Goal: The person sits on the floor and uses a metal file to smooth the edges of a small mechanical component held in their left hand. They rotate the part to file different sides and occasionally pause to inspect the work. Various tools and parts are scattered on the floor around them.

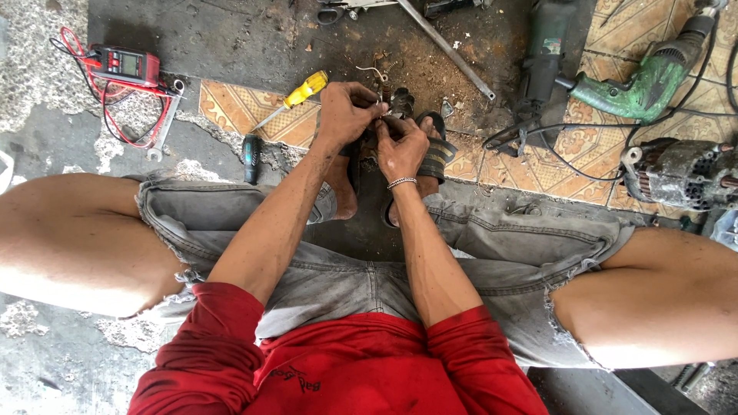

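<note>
My left hand (346,111) and my right hand (401,146) meet over my feet, fingers pinched together on a small dark metal part (388,114) held between them. What the part is cannot be told; my fingers hide most of it. A bracelet circles my right wrist. My feet in dark sandals (438,150) rest on the floor just below the hands. I sit with knees spread, in grey shorts and a red shirt.
A yellow-handled screwdriver (300,94) lies left of the hands, a dark-handled tool (250,157) beside it. A red multimeter (123,65) with leads sits far left. A green drill (653,81), a dark power tool (542,69), a dirty alternator (680,173) and a metal rod (446,48) lie right.
</note>
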